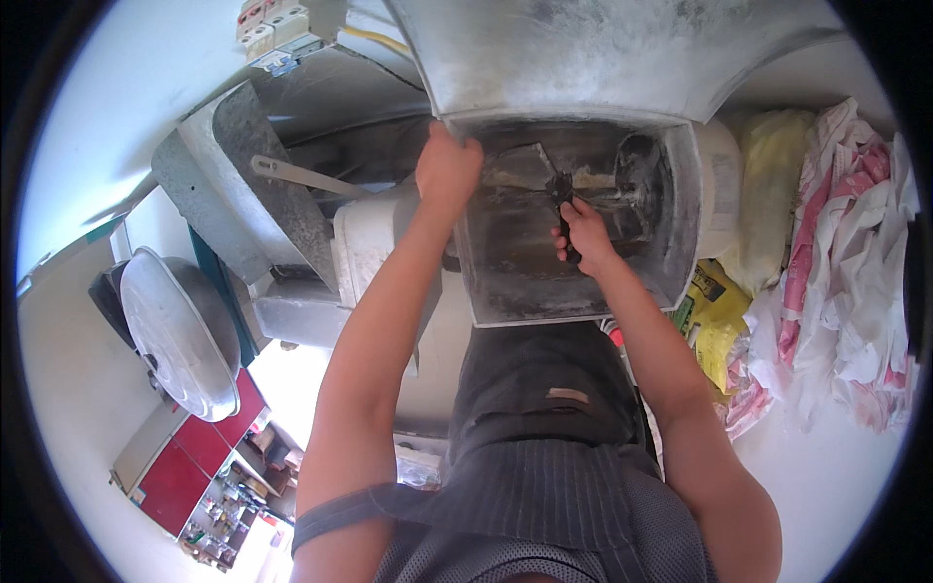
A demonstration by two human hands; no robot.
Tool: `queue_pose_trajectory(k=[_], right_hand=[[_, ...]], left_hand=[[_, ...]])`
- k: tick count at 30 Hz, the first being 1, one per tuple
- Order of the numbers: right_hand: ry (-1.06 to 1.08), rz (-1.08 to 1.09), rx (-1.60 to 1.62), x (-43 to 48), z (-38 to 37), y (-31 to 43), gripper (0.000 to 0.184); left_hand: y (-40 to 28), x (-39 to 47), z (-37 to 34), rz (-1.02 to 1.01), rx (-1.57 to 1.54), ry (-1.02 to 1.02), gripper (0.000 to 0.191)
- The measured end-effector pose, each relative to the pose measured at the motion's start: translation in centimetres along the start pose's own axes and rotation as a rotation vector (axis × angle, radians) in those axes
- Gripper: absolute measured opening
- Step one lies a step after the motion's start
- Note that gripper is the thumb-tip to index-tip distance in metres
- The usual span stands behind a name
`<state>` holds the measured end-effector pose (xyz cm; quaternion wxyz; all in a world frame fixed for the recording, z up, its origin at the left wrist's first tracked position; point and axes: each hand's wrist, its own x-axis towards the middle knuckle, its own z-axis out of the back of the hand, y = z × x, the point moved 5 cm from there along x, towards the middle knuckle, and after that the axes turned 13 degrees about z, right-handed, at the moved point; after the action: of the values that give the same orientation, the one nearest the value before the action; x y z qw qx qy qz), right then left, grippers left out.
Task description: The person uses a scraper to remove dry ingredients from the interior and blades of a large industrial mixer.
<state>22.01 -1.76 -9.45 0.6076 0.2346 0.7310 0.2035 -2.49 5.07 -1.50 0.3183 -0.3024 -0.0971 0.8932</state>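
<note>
A rectangular metal trough (477,306) stands open in front of me, its inside dark and dusted with pale powder. My left hand (450,166) grips the trough's far left corner, fingertips curled over the rim. Over the trough, my right hand (587,235) is closed around a black-handled tool (561,191). A thin, light-coloured piece points away from the tool's far end; its exact kind is unclear. Along the trough's right inner wall is a round, powder-caked fitting (640,191), with a bar running across the interior.
Behind the trough rises a large sheet-metal cover (583,58). Sheet-metal chutes (248,175) and a slotted metal lever (310,177) stand left. Circuit breakers (280,29) hang upper left, and a metal basin (178,335) lower down. Plastic sacks (838,255) crowd the right.
</note>
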Motion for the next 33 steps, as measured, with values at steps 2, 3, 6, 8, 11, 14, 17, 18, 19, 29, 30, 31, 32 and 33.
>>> queue_pose_trajectory(k=[2,3,6,8,11,14,17,18,19,29,30,31,32,33], right_hand=[[0.015,-0.024,0.016,0.7,-0.4,-0.4,0.015],[0.022,-0.053,0.040,1.5,-0.2,-0.6,0.014],[-0.038,-0.013,0.124,5.4,-2.1,0.4,0.013],[-0.049,-0.027,0.114,3.7,-2.6,-0.2,0.014],[-0.069,-0.064,0.153,2.1,-2.8,-0.9,0.011],[-0.107,-0.109,0.223,4.9,-2.8,-0.4,0.010],[-0.121,-0.120,0.274,5.4,-2.8,-0.5,0.011],[-0.105,-0.187,0.375,4.8,-1.6,-2.1,0.012],[-0.095,-0.257,0.475,3.8,-0.6,-3.4,0.013],[0.004,-0.416,0.707,4.2,0.5,-2.0,0.026],[-0.046,-0.416,0.759,2.8,1.2,-2.4,0.025],[-0.048,-0.415,0.761,3.5,1.2,-1.6,0.025],[0.001,-0.459,0.809,4.7,0.9,-0.3,0.025],[0.046,-0.504,0.860,5.1,0.8,0.3,0.025]], left_hand=[[0.2,0.2,0.4,0.015,-0.009,-0.001,0.043],[0.0,0.2,0.0,0.010,-0.002,0.015,0.043],[-0.6,0.1,-0.6,-0.022,-0.016,0.041,0.042],[0.0,0.0,-0.4,-0.035,-0.029,0.038,0.041],[0.5,0.3,0.1,0.030,-0.039,0.070,0.044],[-0.5,-0.2,-0.2,-0.016,-0.085,0.095,0.045],[-0.2,0.0,-0.2,-0.001,-0.077,0.101,0.045],[0.4,0.3,-0.3,-0.002,-0.064,0.071,0.046],[0.8,0.4,-0.5,-0.003,-0.052,0.048,0.046],[0.6,0.6,-0.2,0.015,-0.018,0.098,0.041],[0.5,0.4,-0.2,0.006,-0.025,0.087,0.044],[0.3,0.4,-0.3,-0.002,-0.032,0.075,0.046],[0.2,0.6,-0.3,-0.003,-0.030,0.076,0.046],[0.0,0.6,-0.4,0.002,-0.042,0.111,0.047]])
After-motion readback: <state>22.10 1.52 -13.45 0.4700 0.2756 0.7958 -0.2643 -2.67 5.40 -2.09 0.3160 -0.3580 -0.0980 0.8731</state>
